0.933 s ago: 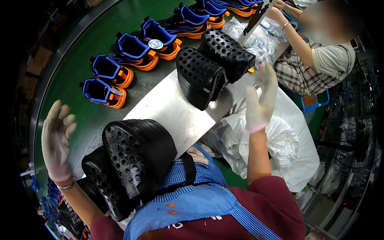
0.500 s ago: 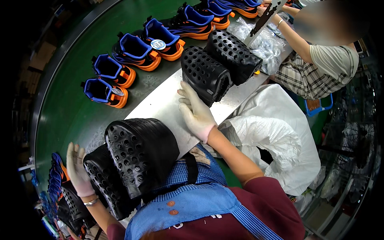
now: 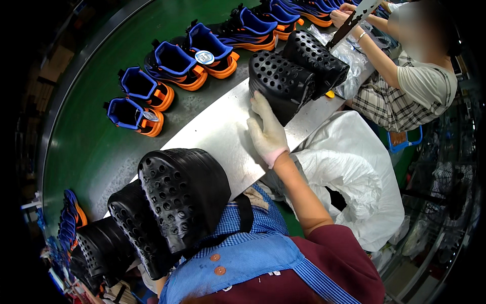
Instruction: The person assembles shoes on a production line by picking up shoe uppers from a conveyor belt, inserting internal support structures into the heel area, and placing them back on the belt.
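My right hand (image 3: 267,133), in a pale glove with a pink cuff, has its fingers stretched out. Its fingertips rest against a black perforated stack (image 3: 280,83), which looks like nested plastic shoe inserts. A second such black stack (image 3: 316,63) leans beside it, on the far right of the metal ledge. Close to my body stands a large black stack (image 3: 185,197) with round holes and ridged sides, a narrower black stack (image 3: 136,223) at its left. Another black stack (image 3: 104,248) lies farther to the lower left. My left hand is hidden behind these; only a sliver of forearm shows.
Blue, black and orange shoes (image 3: 174,63) line the green conveyor (image 3: 81,101). A white sack (image 3: 354,172) gapes right of the metal ledge (image 3: 223,121). Clear plastic bags (image 3: 349,76) lie by a co-worker (image 3: 425,76) at upper right, near a metal post (image 3: 349,23).
My right hand and the two far black stacks have moved right along the ledge. My left hand has gone out of sight at the lower left, where another black stack now shows closer.
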Demonstrator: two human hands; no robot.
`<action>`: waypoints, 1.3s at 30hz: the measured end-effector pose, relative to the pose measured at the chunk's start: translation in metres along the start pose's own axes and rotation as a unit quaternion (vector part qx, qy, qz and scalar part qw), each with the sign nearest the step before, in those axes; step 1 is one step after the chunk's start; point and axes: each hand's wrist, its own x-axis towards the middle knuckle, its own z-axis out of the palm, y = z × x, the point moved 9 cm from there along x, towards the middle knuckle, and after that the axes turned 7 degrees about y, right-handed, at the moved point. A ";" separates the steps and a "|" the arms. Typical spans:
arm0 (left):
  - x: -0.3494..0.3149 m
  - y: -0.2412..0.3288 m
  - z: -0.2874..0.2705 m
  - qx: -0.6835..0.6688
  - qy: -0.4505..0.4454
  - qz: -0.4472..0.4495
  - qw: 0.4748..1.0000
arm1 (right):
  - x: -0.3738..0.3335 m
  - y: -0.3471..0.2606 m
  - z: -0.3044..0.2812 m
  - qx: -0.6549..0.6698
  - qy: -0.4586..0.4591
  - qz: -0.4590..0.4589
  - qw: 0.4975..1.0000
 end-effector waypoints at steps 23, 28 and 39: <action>-0.016 0.028 0.019 0.043 -0.012 0.025 0.999 | -0.002 0.017 0.025 -0.296 -0.023 -0.194 0.935; -0.012 0.046 0.022 0.037 -0.019 0.045 0.998 | -0.009 0.001 0.027 -0.297 -0.026 -0.206 0.932; -0.011 0.044 0.039 -0.035 -0.031 0.012 0.999 | 0.001 0.003 0.026 -0.328 -0.049 -0.210 0.920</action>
